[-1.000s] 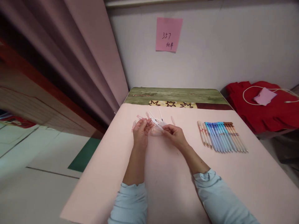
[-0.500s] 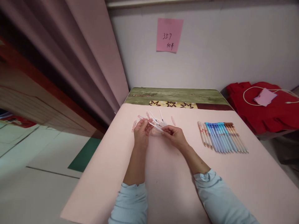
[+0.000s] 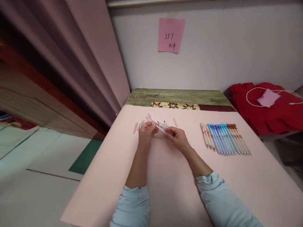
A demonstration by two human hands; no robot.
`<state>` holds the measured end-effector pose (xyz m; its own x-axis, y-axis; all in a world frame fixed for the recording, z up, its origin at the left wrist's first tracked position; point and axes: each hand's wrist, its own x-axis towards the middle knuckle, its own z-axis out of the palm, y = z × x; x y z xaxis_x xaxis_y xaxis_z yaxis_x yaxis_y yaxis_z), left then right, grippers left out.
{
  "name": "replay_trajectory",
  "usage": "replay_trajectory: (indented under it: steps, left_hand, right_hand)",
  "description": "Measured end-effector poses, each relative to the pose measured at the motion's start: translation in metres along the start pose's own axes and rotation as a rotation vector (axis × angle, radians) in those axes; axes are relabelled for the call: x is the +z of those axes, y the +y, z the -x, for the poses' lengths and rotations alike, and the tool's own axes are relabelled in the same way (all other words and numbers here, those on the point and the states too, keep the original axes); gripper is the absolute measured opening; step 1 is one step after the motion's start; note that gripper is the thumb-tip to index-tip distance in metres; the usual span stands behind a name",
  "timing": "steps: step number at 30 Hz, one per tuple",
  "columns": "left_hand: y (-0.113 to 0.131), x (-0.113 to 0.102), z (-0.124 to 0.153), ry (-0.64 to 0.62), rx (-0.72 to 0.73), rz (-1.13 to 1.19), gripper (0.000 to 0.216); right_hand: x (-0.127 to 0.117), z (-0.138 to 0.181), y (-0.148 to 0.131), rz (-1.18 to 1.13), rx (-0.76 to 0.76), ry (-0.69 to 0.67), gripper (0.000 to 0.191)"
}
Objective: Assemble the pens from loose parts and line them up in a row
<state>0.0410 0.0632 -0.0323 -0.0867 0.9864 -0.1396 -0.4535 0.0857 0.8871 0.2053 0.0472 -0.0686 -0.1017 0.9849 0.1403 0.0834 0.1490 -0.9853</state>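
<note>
Close together over the middle of the pink table cover, my left hand [image 3: 146, 134] and my right hand [image 3: 177, 136] are both closed. A slim whitish pen part [image 3: 161, 129] runs between their fingertips, pinched at its left end by my left hand and at its right end by my right. Whether it is a barrel or a refill is hard to tell. Just behind the fingers lie white pen refills [image 3: 163, 116] with dark tips and pink pen pieces [image 3: 149, 117], partly covered by my hands. More pink pieces [image 3: 135, 127] rest left of my left hand.
A row of assembled pens [image 3: 223, 139], white, blue and brown, lies to the right. One pink piece [image 3: 175, 122] sits behind my right hand. Red cloth [image 3: 286, 110] with a white cable is beyond the table's right edge. A pink note [image 3: 171, 35] is on the wall.
My left hand has shifted slightly right and down, closer to my right hand. Less of the whitish part shows between them. A small piece left of my left hand has come into view.
</note>
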Motion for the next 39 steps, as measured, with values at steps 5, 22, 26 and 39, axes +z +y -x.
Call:
replay_trajectory:
  steps: [5,22,26,39]
  left_hand:
    - [-0.001,0.000,0.000,-0.018,-0.003,0.004,0.035]
    - [-0.001,0.004,0.002,-0.033,0.012,0.000,0.034]
    - [-0.003,0.004,0.001,-0.021,0.018,0.006,0.034]
    - [-0.003,0.003,0.001,0.008,0.007,0.022,0.034]
  right_hand:
    - [0.002,-0.002,-0.004,-0.083,0.031,0.039,0.028]
    - [0.001,-0.003,0.000,0.015,0.028,0.080,0.040]
    - [0.001,-0.003,0.000,0.009,0.034,0.083,0.041]
    - [0.001,-0.004,0.007,-0.030,0.034,0.045,0.034]
